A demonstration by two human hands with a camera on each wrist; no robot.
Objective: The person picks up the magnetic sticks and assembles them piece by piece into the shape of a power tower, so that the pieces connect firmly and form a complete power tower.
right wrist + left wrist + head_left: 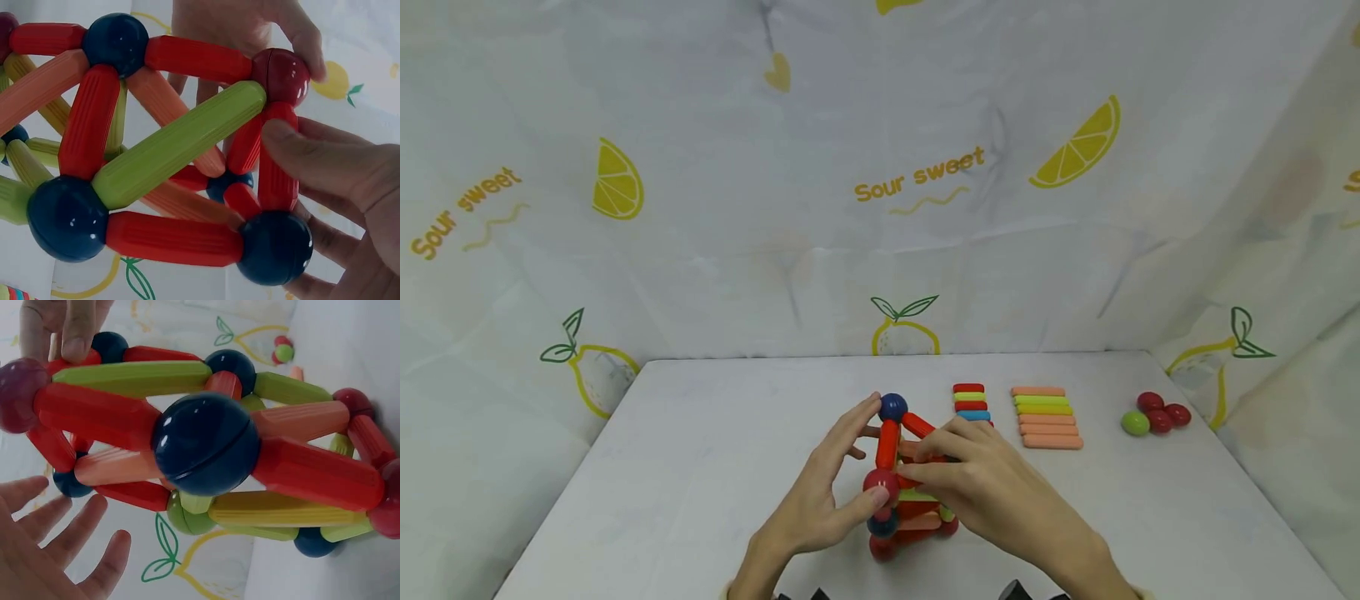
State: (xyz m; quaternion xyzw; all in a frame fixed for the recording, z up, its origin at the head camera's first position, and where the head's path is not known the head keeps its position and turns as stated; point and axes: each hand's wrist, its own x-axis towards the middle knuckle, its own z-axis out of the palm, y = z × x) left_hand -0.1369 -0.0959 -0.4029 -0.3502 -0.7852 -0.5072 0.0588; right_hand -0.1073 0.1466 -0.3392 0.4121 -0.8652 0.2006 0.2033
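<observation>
"Where's the ball-and-rod frame [887, 446]?"
"On the bench [700, 467], midway between its left and right edges."
"Hands?"
"The right hand [985, 483] pinches a red rod [279, 181]; the left hand [820, 496] is spread, thumb at the dark red ball [279, 78], gripping nothing."
"Best way to seat that rod?"
"I'd steady the ball and press straight along the rod; twisting could loosen other joints. Spare rods [1048, 419] lie toward the far edge."

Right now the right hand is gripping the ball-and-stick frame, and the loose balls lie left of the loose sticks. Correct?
Not quite: the loose balls lie to the right of the loose sticks, as the head view shows. The right hand is indeed gripping the ball-and-stick frame.
</observation>
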